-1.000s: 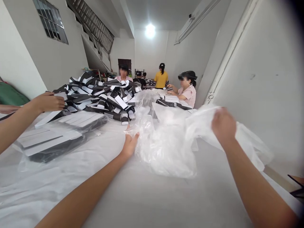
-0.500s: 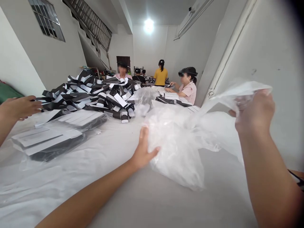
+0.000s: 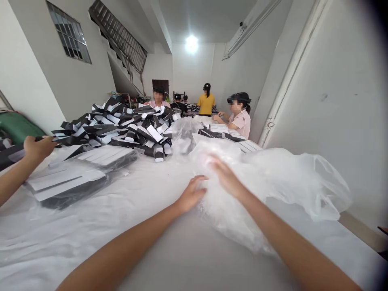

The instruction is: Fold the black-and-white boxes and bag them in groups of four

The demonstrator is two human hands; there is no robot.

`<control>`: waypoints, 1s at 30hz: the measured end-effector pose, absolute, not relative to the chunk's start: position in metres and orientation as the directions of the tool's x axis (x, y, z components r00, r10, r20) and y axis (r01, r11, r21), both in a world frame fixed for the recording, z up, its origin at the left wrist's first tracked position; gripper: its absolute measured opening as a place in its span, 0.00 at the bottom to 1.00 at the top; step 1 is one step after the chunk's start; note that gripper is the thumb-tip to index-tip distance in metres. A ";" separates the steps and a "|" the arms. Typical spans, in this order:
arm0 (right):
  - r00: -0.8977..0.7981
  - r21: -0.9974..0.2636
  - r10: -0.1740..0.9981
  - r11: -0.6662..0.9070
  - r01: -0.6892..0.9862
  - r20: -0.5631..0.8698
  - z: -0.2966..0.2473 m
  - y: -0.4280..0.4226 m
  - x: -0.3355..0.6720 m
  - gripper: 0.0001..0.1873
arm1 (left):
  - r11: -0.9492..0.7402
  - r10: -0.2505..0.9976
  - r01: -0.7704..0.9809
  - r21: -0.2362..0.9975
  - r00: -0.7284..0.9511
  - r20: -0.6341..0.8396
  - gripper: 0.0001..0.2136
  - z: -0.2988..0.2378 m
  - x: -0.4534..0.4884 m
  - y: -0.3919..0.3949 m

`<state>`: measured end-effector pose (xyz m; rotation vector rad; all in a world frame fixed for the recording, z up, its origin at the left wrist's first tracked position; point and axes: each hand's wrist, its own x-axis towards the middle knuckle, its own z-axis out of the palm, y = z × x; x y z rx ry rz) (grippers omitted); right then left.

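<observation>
Right hand [image 3: 226, 177] come down from lifting, now open, fingers spread, pressing clear plastic bag [image 3: 291, 182]. Left hand [image 3: 191, 195] open at bag edge, pinching nothing. Bag bunched on sheeted table [image 3: 169, 250], just before black-and-white card pile [image 3: 130, 131].

The crumpled bag [image 3: 242, 210] near the centre is thin, glossy, clear plastic. The table covering [image 3: 169, 250] looks smooth, matt and white, while the far heap of black-and-white strips [image 3: 121, 129] looks like matt card.
</observation>
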<state>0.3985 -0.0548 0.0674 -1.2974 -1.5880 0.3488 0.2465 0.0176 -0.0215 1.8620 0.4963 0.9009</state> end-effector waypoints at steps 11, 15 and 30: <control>-0.424 -0.641 0.876 0.464 0.611 0.230 -0.005 -0.068 0.324 0.28 | 0.184 0.756 -0.144 0.972 0.653 -0.046 0.14 0.004 0.089 0.062; -0.225 -0.636 0.955 0.295 0.713 0.191 -0.014 -0.066 0.332 0.28 | 0.192 0.896 -0.304 0.933 0.442 -0.040 0.12 -0.004 0.075 0.075; 0.117 -0.842 0.953 0.184 0.508 0.279 0.009 -0.001 0.281 0.36 | 0.218 0.897 -0.264 0.940 0.435 -0.086 0.15 -0.004 0.075 0.078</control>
